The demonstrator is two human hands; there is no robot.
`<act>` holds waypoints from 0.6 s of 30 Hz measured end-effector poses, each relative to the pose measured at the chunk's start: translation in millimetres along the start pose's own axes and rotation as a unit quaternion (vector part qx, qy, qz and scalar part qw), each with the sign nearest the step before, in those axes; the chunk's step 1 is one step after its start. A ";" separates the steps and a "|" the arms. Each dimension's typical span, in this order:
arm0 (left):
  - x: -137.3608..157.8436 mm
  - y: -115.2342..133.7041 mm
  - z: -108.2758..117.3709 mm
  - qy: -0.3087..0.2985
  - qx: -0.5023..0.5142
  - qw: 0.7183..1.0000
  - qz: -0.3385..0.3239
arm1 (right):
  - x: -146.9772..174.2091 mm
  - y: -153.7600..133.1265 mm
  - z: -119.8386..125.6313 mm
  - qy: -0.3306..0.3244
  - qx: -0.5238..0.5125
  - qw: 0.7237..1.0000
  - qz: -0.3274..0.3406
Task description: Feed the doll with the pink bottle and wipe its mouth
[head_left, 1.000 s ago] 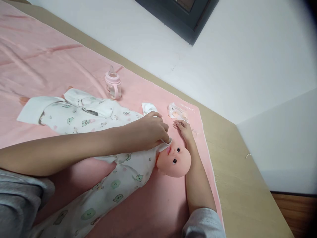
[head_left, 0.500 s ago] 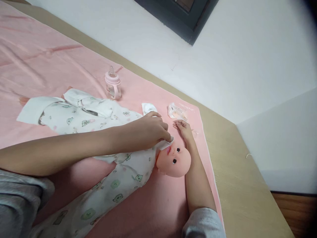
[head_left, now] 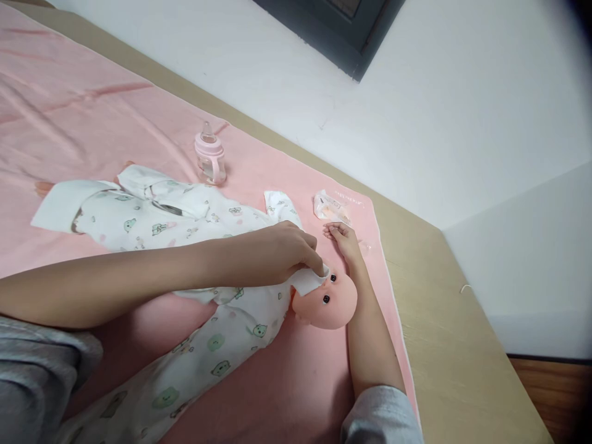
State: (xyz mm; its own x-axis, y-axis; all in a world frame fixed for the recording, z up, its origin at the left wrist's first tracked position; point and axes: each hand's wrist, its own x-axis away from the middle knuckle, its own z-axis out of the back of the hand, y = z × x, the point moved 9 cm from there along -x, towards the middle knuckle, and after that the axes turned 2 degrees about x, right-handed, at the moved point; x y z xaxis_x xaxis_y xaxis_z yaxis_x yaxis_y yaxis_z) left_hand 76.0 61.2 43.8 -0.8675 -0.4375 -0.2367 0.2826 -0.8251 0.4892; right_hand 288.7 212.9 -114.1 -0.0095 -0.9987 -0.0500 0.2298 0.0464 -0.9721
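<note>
A baby doll (head_left: 340, 302) in white patterned clothes (head_left: 235, 213) lies on its back on a pink blanket (head_left: 296, 382). My left hand (head_left: 289, 253) reaches across its chest, thumb and fingers pinched on a small white cloth (head_left: 309, 281). That cloth lies over the doll's mouth and chin, while both eyes stay uncovered. Beyond the top of the head runs my right forearm, close against it. My right hand (head_left: 341, 237) rests on the blanket, fingers loosely stretched and slightly curved, with nothing in them.
A pink-topped baby bottle (head_left: 210, 157) stands upright beside the doll's legs. Near my right fingertips is a clear plastic packet (head_left: 330, 206). A printed white-and-green cloth (head_left: 203, 351) spreads along the doll's near side. The wooden surface (head_left: 444, 320) meets a white wall.
My left hand has moved slightly right and down with the white cloth, which now covers the doll's mouth that showed before. My right hand stays put.
</note>
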 end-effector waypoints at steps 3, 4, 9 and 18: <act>-0.2 -1.4 -2.8 -0.010 0.011 1.000 0.004 | 0.3 0.0 0.0 0.001 0.000 1.000 -0.001; -0.1 -1.7 -2.7 -0.009 0.012 1.000 0.005 | 0.6 -0.5 -0.1 0.001 0.000 1.000 -0.001; 0.5 -4.4 0.3 0.010 0.008 1.000 0.016 | 3.4 -3.9 -1.5 0.000 0.000 1.000 -0.001; -1.2 -7.9 -1.8 0.006 -0.011 1.000 0.016 | 6.4 -7.6 -2.4 0.001 0.013 1.000 0.005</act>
State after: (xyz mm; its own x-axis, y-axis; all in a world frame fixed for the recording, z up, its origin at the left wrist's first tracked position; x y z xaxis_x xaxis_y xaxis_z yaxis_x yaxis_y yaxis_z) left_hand 75.6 67.6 38.7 -0.8524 -0.4686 -0.2319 0.3199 -0.8183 0.4775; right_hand 284.6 206.2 -107.5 -0.0086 -0.9982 -0.0593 0.2543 0.0552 -0.9655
